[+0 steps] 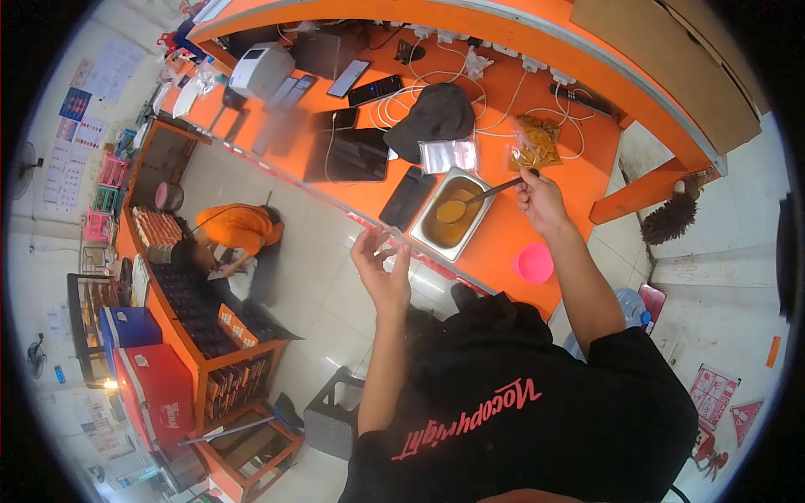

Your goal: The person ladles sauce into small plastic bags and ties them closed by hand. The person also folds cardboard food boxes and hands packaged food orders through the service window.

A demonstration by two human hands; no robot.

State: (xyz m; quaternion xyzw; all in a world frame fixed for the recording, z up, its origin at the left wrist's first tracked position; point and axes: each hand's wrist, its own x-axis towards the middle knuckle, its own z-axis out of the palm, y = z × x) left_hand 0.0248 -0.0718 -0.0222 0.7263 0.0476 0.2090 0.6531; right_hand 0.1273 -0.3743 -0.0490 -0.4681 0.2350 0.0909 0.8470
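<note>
My right hand [541,201] is closed on the dark handle of a ladle [453,210]. The ladle's bowl, filled with brownish-orange sauce, is over the steel pan [480,238], which holds more of that sauce. My left hand [383,270] is raised just off the counter's front edge, left of the pan. Its fingers pinch a small clear plastic thing [392,240], too see-through to tell whether it is a cup or a bag. A pink cup [534,263] stands on the counter, right of the pan.
On the orange counter [503,293] are a dark tray [407,199], a black cap [432,119], a bag of yellow-brown packets [535,142], clear bags [449,157], a tablet [347,155], phones and white cables. Across the aisle, a person in orange [239,230] bends over. A grey stool [334,417] stands behind.
</note>
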